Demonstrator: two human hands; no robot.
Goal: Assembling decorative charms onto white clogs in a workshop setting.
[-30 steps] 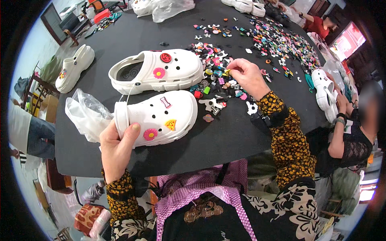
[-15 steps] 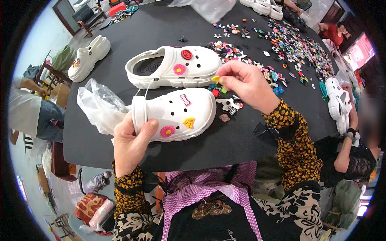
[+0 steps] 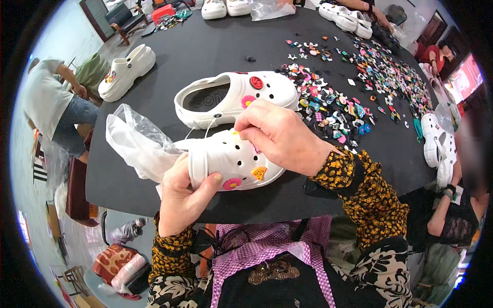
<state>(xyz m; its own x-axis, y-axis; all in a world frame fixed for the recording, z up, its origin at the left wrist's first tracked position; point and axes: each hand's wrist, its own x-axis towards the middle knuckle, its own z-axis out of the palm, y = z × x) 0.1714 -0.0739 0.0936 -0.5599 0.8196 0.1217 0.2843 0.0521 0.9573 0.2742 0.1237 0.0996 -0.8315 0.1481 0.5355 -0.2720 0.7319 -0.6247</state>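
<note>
My left hand grips the heel end of a white clog, thumb over its upper edge. A pizza-slice charm and a pink flower charm sit in this clog's holes. My right hand is over the clog's top, thumb and forefinger pinching a small yellow shoe charm against it. The fingers hide most of that charm and part of the clog's toe. Just beyond lies the paired white clog, joined by a thin white loop, with a red round charm and another pink flower.
Many loose colourful charms are spread over the right of the black table. A clear plastic bag lies left of the clogs. Another white clog stands far left. Co-workers are around the table, one's arm at right.
My right hand has moved left from beside the toe onto the near clog, carrying the yellow charm. My left hand still holds the clog. The view has shifted slightly.
</note>
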